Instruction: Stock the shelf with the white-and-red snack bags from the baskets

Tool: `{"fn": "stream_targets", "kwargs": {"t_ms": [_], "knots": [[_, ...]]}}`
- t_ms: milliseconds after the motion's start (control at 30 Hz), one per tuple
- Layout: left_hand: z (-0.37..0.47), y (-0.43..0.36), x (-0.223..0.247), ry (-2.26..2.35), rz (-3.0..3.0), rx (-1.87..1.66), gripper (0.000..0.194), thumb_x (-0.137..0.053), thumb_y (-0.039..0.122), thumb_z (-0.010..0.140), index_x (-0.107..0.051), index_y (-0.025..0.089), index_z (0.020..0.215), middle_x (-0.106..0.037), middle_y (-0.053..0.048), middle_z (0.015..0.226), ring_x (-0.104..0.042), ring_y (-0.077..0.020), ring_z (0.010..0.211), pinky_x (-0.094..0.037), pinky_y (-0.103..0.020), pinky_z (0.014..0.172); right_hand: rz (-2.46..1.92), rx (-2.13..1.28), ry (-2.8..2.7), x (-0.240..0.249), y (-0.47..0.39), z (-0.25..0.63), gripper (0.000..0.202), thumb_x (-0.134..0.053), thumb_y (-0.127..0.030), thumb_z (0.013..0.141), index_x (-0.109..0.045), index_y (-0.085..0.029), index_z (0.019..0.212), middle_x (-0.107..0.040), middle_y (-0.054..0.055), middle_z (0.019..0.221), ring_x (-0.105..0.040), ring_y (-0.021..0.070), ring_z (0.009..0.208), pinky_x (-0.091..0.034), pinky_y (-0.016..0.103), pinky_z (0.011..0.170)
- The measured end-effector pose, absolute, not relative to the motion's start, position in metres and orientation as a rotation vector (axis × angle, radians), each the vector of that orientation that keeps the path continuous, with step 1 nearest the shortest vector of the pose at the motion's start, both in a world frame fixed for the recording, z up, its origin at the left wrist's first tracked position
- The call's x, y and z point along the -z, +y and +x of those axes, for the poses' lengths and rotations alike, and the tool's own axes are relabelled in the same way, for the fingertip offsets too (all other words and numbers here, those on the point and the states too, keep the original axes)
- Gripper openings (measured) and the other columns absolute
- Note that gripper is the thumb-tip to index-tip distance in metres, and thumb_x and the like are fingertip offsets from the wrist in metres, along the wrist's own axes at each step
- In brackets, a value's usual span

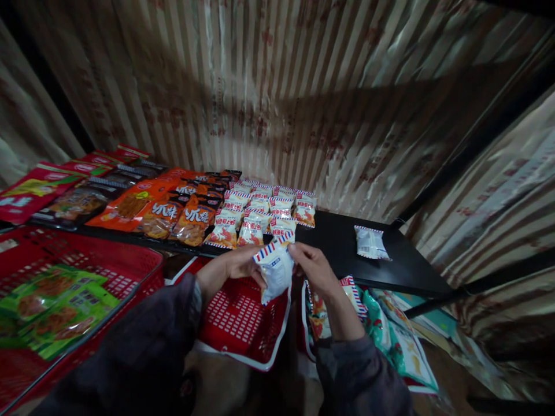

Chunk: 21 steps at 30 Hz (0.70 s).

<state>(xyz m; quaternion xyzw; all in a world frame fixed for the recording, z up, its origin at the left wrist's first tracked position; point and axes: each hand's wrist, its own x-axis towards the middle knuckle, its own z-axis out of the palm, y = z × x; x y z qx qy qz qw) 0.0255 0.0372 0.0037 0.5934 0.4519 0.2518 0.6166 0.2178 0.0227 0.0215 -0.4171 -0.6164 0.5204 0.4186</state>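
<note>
Between my two hands, a small white snack bag (276, 271) with a red and blue striped edge hangs above the front edge of the black shelf (336, 242), its plain back side showing. My left hand (243, 264) grips its left side. At its upper right corner, the fingers of my right hand (313, 266) are closed on it. Several like bags (250, 226) stand in rows on the shelf just behind. Another white bag (372, 242) lies apart, to the right on the shelf.
Orange and black snack bags (160, 216) and red ones (32, 190) fill the shelf's left part. Below are a red basket (236, 318), a larger red basket (143, 260) with green packets (65, 306), and a basket with green-white bags (396, 341). Dark posts (481, 124) flank the shelf.
</note>
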Motion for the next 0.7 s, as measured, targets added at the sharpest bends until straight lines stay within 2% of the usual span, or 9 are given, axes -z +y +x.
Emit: {"fn": "stream_targets", "kwargs": {"t_ms": [100, 200, 367, 500, 600, 700], "knots": [[0.036, 0.046, -0.020, 0.817, 1.157, -0.550, 0.055, -0.038, 0.059, 0.091, -0.066, 0.011, 0.099, -0.068, -0.009, 0.071, -0.064, -0.0202, 0.069, -0.054, -0.034, 0.063, -1.099, -1.127, -1.383, -0.030, 0.032, 0.228, 0.052, -0.062, -0.068, 0.073, -0.057, -0.019, 0.058, -0.049, -0.006, 0.046, -0.044, 0.0082, 0.042, -0.035, 0.020, 0.042], [0.043, 0.054, -0.025, 0.636, 1.023, -0.539, 0.046, -0.040, 0.052, 0.094, -0.062, 0.011, 0.098, -0.068, -0.009, 0.075, -0.064, -0.0166, 0.066, -0.053, -0.028, 0.060, -1.146, -1.029, -1.245, -0.032, 0.041, 0.237, 0.055, -0.061, -0.071, 0.072, -0.052, -0.019, 0.053, -0.047, -0.006, 0.043, -0.042, 0.0079, 0.040, -0.032, 0.020, 0.039], [0.051, 0.059, -0.023, 0.546, 1.075, -0.598, 0.036, -0.059, 0.049, 0.087, -0.059, 0.015, 0.096, -0.064, -0.001, 0.074, -0.061, -0.0116, 0.063, -0.048, -0.023, 0.055, -1.224, -1.008, -1.121, -0.032, 0.051, 0.247, 0.057, -0.064, -0.073, 0.066, -0.051, -0.019, 0.053, -0.045, -0.007, 0.040, -0.041, 0.0067, 0.036, -0.032, 0.019, 0.035], [0.056, 0.057, -0.026, 0.592, 1.155, -0.614, 0.045, -0.074, 0.049, 0.075, -0.059, 0.016, 0.102, -0.061, 0.003, 0.076, -0.055, -0.0077, 0.061, -0.042, -0.020, 0.054, -1.266, -1.021, -1.067, -0.031, 0.054, 0.251, 0.056, -0.063, -0.073, 0.066, -0.056, -0.018, 0.060, -0.047, -0.007, 0.040, -0.045, 0.0073, 0.035, -0.038, 0.018, 0.034], [0.060, 0.056, -0.028, 0.645, 1.217, -0.615, 0.055, -0.077, 0.047, 0.071, -0.058, 0.016, 0.113, -0.065, 0.000, 0.084, -0.058, -0.0109, 0.072, -0.045, -0.024, 0.066, -1.277, -0.992, -1.077, -0.031, 0.053, 0.254, 0.054, -0.063, -0.072, 0.067, -0.058, -0.018, 0.064, -0.049, -0.007, 0.040, -0.048, 0.0084, 0.036, -0.041, 0.018, 0.034], [0.066, 0.057, -0.030, 0.644, 1.295, -0.621, 0.063, -0.078, 0.046, 0.069, -0.057, 0.017, 0.120, -0.068, -0.008, 0.109, -0.061, -0.0203, 0.102, -0.044, -0.034, 0.092, -1.285, -0.974, -1.088, -0.031, 0.051, 0.257, 0.054, -0.063, -0.071, 0.068, -0.060, -0.018, 0.067, -0.052, -0.006, 0.041, -0.051, 0.0088, 0.036, -0.043, 0.017, 0.034]]}}
